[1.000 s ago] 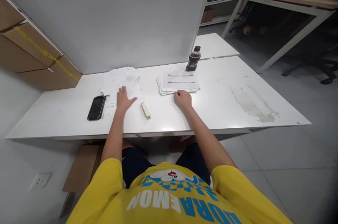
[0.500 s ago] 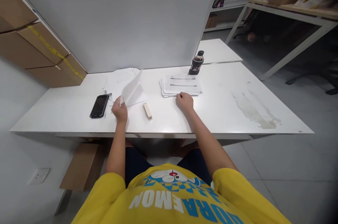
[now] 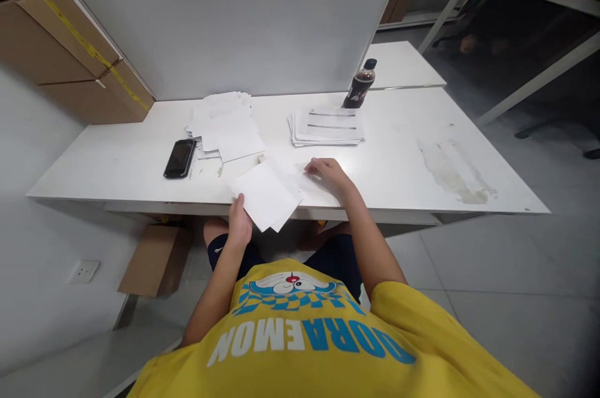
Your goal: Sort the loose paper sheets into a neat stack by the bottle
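My left hand (image 3: pixel 240 223) is closed on white paper sheets (image 3: pixel 269 197), thumb on top, and holds them over the table's front edge. At least two sheets show, slightly fanned. Just right of them is my right hand (image 3: pixel 330 174), fingers loosely bent and apart, with nothing in it. Behind the held sheets only a small end of a cream stapler (image 3: pixel 261 159) peeks out; the rest is hidden. A loose pile of white paper (image 3: pixel 234 129) lies at the back left. Farther right sits a neater stack of printed sheets (image 3: pixel 330 125) with dark bars.
A black phone (image 3: pixel 179 159) lies left of the loose pile. Behind the printed stack stands a dark drink bottle (image 3: pixel 360 85). Cardboard boxes (image 3: pixel 112 95) fill the back left corner, and a white board (image 3: pixel 225 23) rises along the table's (image 3: pixel 394 167) rear edge.
My left hand has brought sheets from the loose pile toward me and rightward, covering most of the stapler. My right hand has come away from the printed stack and opened. The view has tilted down.
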`<state>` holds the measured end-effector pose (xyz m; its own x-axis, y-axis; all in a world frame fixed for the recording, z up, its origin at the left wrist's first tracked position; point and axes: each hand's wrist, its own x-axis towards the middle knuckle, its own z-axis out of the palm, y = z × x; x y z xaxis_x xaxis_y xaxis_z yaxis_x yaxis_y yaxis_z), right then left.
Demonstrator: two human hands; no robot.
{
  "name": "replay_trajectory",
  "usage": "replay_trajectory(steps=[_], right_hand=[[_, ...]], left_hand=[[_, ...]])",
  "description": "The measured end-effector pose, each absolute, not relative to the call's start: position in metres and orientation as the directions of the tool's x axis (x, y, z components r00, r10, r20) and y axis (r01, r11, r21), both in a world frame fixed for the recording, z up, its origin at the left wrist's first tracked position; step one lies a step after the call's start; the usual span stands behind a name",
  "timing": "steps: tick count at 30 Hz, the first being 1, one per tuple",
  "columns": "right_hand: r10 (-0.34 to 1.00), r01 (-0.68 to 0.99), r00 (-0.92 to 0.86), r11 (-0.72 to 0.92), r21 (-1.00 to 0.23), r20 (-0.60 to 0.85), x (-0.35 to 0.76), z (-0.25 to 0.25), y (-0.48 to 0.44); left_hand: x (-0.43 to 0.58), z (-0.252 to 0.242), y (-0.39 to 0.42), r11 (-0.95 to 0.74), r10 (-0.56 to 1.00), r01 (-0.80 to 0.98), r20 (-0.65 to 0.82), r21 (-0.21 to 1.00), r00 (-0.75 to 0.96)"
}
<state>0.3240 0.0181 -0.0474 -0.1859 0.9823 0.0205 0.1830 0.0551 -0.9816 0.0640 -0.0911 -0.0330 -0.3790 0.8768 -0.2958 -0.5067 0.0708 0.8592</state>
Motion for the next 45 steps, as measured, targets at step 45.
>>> replay_trajectory(steps=[45], right_hand=[[0.927, -0.07, 0.325, 0.222, -0.972, 0.188, 0.348, -0.052, -0.047]], left_hand=[[0.092, -0.036, -0.056, -0.273, 0.948, 0.294, 0.308, 0.916, -0.083]])
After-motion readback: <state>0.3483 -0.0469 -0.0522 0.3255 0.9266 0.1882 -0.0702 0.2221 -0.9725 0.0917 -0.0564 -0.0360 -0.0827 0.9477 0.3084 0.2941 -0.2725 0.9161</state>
